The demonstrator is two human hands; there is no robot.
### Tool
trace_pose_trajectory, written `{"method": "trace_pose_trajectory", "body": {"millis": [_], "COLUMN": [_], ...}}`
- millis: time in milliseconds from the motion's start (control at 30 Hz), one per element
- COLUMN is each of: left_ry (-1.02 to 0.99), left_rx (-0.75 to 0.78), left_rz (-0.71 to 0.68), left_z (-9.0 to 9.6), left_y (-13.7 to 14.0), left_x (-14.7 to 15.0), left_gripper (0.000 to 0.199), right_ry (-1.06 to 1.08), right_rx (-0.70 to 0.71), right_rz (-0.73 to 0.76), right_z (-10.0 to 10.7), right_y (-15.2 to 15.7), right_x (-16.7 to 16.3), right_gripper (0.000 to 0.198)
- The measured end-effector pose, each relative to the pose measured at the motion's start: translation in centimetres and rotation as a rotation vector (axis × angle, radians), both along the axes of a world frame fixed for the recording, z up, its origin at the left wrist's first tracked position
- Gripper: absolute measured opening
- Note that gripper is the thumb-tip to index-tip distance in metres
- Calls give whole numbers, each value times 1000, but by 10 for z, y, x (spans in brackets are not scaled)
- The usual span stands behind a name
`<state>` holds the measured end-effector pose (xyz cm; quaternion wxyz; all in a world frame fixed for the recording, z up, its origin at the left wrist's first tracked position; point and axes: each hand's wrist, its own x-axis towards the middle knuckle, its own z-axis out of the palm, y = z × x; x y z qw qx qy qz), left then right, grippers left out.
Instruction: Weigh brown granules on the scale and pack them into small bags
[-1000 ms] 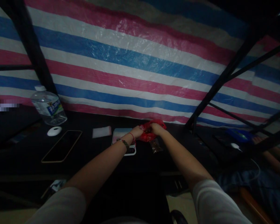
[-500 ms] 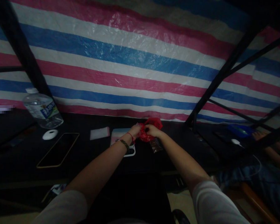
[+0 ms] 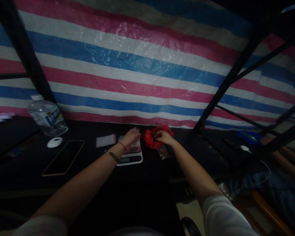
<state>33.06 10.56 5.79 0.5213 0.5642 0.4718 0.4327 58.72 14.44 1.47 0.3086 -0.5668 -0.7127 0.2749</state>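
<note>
My left hand is closed on a small clear plastic bag, held over a white kitchen scale with a small display. To the right of the scale, a red plastic bag stands with its mouth open, showing small brown pieces inside. The fingers of my right hand reach into that mouth, curled together at the brown pieces. Just in front of the red bag lies a clear packet filled with similar brown bits.
Left of the scale lie a stack of flat clear bags, a phone and a white mouse. A large plastic bottle stands behind them. Black frame posts rise at both sides. Another person's hand is at far right.
My left hand has moved left from the red bag to above the scale, with the small clear bag in it. The red bag's mouth is wider, and my right hand remains at it.
</note>
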Motion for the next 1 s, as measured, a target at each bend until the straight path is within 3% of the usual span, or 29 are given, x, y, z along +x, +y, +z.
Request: {"method": "trace_pose_trajectory", "body": {"millis": [67, 267, 367, 500, 667, 800, 1000], "left_ry": [0, 87, 104, 295, 443, 488, 509], "left_rx": [-49, -2, 71, 160, 231, 279, 285], "left_rz": [9, 102, 171, 296, 308, 301, 276], "left_z": [-2, -9, -14, -28, -47, -51, -59], "left_y": [-12, -61, -77, -81, -89, -100, -102], "left_x": [-21, -81, -102, -123, -139, -142, -140], "left_gripper": [22, 44, 47, 49, 48, 42, 42], "right_ry": [7, 162, 276, 277, 202, 196, 272], "right_rx": [-10, -34, 24, 153, 181, 235, 195], "right_rz": [-19, 14, -36, -100, -168, -200, -60], "right_z": [-2, -10, -14, -17, -16, -5, 14], "right_y": [-2, -10, -13, -16, -17, -15, -17], "right_x": [2, 5, 5, 1, -2, -7, -37], "right_gripper": [24, 28, 36, 47, 40, 42, 39]}}
